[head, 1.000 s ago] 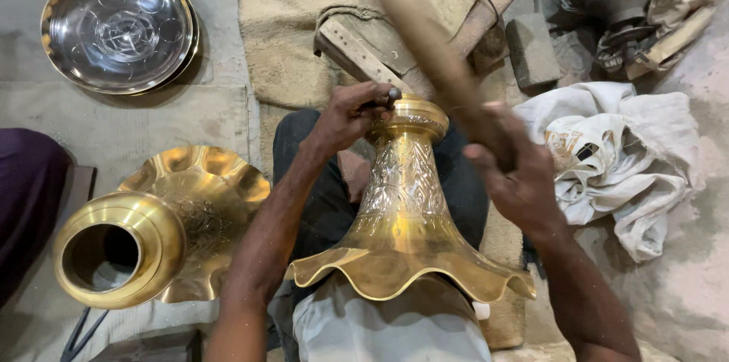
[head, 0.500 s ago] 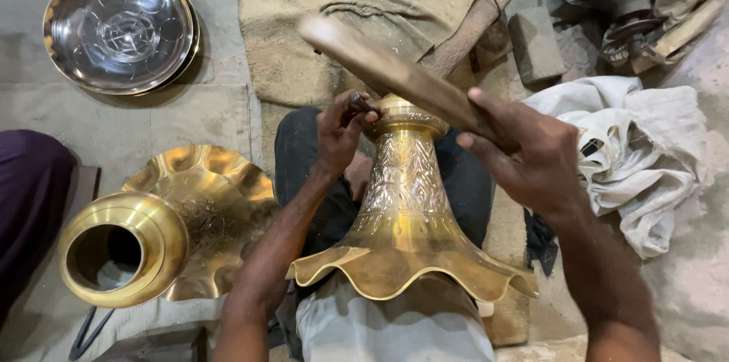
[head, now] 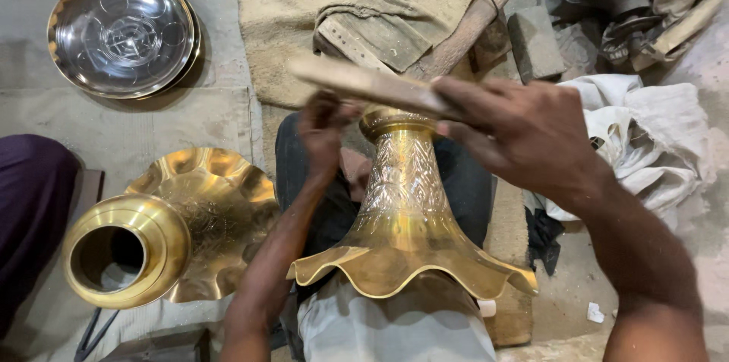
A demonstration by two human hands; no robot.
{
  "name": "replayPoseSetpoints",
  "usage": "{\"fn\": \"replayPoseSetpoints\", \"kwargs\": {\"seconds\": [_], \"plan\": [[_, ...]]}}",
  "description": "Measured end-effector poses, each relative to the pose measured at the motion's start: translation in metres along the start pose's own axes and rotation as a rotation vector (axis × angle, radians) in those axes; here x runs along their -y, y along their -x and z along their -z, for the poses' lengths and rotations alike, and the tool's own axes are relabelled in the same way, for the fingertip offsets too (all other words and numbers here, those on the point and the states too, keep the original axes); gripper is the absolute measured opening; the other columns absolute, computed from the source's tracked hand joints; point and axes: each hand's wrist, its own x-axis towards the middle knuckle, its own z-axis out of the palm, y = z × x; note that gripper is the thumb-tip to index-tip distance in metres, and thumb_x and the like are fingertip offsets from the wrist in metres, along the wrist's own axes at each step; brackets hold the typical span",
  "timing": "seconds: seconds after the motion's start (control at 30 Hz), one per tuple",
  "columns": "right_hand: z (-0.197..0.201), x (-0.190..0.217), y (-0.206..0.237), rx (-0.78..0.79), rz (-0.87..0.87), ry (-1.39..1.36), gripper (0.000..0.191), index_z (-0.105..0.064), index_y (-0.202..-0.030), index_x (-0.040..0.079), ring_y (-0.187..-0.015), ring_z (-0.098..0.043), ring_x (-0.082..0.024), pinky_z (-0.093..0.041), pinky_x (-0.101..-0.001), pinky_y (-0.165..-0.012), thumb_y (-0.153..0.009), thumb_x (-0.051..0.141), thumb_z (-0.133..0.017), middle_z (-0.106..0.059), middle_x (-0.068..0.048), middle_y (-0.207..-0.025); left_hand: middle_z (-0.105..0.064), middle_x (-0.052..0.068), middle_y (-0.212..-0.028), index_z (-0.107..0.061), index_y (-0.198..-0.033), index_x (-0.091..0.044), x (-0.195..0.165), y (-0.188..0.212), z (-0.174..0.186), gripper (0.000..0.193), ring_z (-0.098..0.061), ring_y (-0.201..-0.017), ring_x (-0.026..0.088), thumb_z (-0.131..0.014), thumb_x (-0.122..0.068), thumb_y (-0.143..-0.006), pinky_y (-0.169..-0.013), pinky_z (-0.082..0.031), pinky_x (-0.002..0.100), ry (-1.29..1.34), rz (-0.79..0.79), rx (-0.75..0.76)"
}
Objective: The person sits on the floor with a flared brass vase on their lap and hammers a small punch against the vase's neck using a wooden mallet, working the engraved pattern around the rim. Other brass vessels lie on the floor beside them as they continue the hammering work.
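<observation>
Right hand is closed around one end of a flat wooden stick, which now lies almost level, reaching left across the top of the brass flared piece and blurred with motion. Half a second ago the stick slanted from far left down to the hand at the right; a second ago it stood steeper and further right, with the hand low beside the white cloth. So the hand has risen and swung in over the neck, bringing the stick flat onto, or just above, its rim; whether it touches cannot be told through the blur. By my reading this is a striking or tapping stroke on the top of the neck.

Left hand is curled at the left side of the neck's rim, fingers bent in as if pinching something small; what it grips, if anything, is hidden. It has hardly moved across the three pictures and steadies the same spot.

The flared piece stands upright between the person's knees, its wavy skirt near and its narrow engraved neck far, in the same place as before. To its left on the floor lies a second brass flared piece on its side, its open mouth toward the near left. Far left sits a round metal tray, unmoved.
</observation>
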Motion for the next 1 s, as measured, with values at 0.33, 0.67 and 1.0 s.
{"fn": "replayPoseSetpoints", "kwargs": {"seconds": [0.33, 0.67, 1.0], "plan": [[-0.067, -0.003, 0.141, -0.162, -0.873, -0.857, 0.063, -0.063, -0.129, 0.004, -0.081, -0.069, -0.012, -0.059, -0.0272, -0.075, -0.082, 0.042, -0.079, -0.07, -0.002, -0.092, -0.072, 0.008, -0.11, -0.047, -0.141, -0.013, -0.028, 0.132, 0.112, 0.075, -0.075, -0.098, 0.022, -0.082, -0.039, -0.079, -0.087, -0.064, 0.04, -0.235, 0.577, -0.358], [-0.119, 0.01, 0.217, -0.5, -0.976, -1.496, 0.036, -0.063, -0.12, 0.002, -0.068, -0.054, -0.012, -0.044, -0.0271, -0.061, -0.092, 0.02, -0.076, -0.061, -0.003, -0.086, -0.073, 0.014, -0.1, -0.057, -0.127, -0.004, -0.041, 0.19, 0.081, 0.041, -0.072, -0.082, 0.024, -0.078, -0.009, -0.092, -0.071, -0.063, 0.038, 0.397, 0.316, -0.344], [-0.196, -0.017, 0.247, -0.544, -0.974, -2.115, 0.041, -0.056, -0.12, 0.007, -0.067, -0.061, -0.015, -0.052, -0.0299, -0.057, -0.102, 0.043, -0.063, -0.058, -0.001, -0.079, -0.075, 0.019, -0.107, -0.061, -0.127, -0.001, -0.167, 0.151, 0.017, 0.034, -0.075, -0.096, 0.026, -0.072, 0.005, -0.096, -0.087, -0.066, 0.037, -0.092, 0.078, 0.116]]}}
